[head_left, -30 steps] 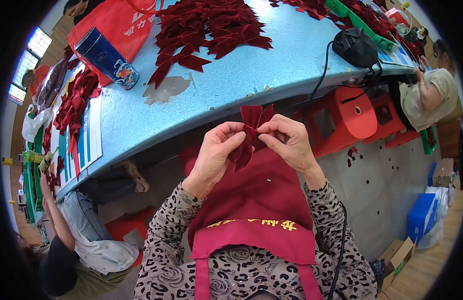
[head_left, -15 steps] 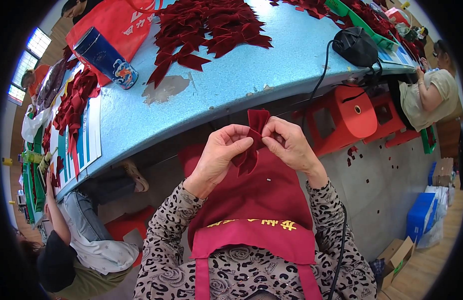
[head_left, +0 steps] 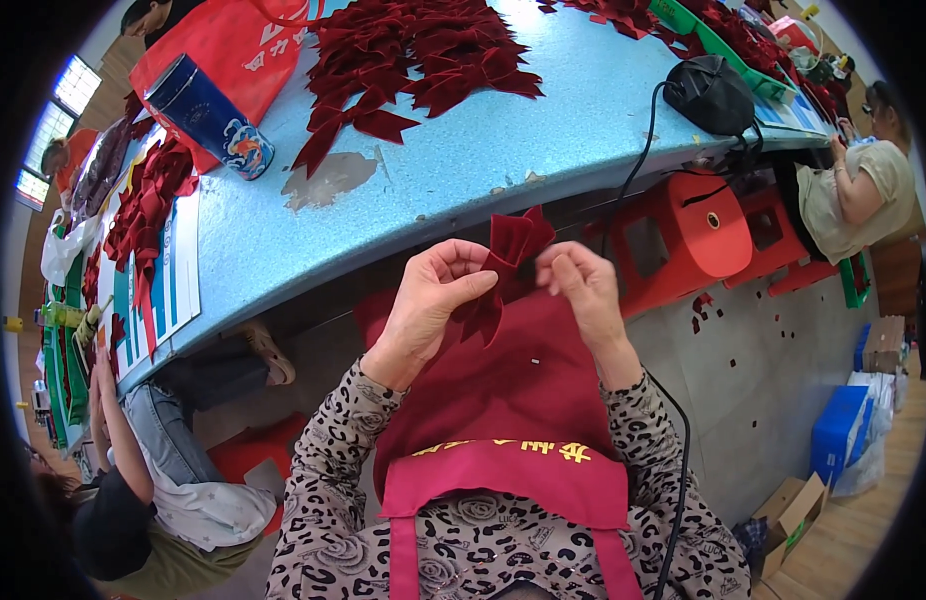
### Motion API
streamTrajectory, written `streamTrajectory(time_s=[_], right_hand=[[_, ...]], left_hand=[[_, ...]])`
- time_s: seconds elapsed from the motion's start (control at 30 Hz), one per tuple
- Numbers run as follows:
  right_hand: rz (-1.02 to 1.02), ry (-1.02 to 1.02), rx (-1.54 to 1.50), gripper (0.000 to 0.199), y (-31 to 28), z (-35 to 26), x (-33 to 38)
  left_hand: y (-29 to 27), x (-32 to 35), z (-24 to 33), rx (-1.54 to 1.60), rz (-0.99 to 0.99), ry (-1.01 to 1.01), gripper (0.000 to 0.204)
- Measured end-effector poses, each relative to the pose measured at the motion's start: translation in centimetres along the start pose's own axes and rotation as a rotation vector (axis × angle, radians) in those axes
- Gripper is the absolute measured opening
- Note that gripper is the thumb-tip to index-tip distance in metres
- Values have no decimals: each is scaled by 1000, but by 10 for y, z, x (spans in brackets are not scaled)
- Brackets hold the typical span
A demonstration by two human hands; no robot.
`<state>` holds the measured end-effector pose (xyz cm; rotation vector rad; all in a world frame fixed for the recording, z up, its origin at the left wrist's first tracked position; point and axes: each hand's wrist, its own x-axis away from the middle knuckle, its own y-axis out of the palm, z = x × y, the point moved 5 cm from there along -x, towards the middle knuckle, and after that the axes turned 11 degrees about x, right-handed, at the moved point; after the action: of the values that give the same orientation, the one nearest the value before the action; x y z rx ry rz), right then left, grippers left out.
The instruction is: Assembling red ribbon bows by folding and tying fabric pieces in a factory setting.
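Above my lap, my left hand (head_left: 430, 300) pinches a dark red velvet ribbon bow (head_left: 518, 243) at its middle, between thumb and fingers. The bow's loops fan out above the fingertips, and its tails (head_left: 482, 318) hang down below them. Just to the right of the bow, a small gap away from it, is my right hand (head_left: 586, 295). Its fingers are bent and smeared by motion, so whether they hold anything is unclear. Behind the bow lies the dark red apron (head_left: 483, 390) that I wear.
The blue table (head_left: 433, 165) carries rows of red bows (head_left: 423, 60), a dark blue cylindrical can (head_left: 208, 115), a red bag (head_left: 268, 60) and a black pouch (head_left: 711, 95). Red stools (head_left: 698, 225) stand at the right. Other people sit on both sides. A black cable (head_left: 686, 440) runs beside my right arm.
My right hand has let go of the bow and moved slightly right and down. My left hand still holds the bow, whose upper loops have turned and spread wider.
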<state>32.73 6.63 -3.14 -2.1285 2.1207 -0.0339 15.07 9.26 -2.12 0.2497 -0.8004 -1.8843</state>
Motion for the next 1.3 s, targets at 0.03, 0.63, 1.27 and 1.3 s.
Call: streamTrajectory(time_s=[0.03, 0.63, 1.27, 1.3], right_hand=[[-65, 76, -95, 11, 6, 4, 2], [101, -27, -277, 21, 53, 0, 7], [-17, -183, 280, 18, 57, -20, 1], [-2, -72, 147, 16, 56, -12, 3]], left_hand=[[2, 1, -1, -7, -10, 6, 26], [-6, 22, 17, -111, 19, 297, 34], [-24, 23, 13, -64, 79, 280, 33], [-24, 20, 11, 65, 86, 251, 32]])
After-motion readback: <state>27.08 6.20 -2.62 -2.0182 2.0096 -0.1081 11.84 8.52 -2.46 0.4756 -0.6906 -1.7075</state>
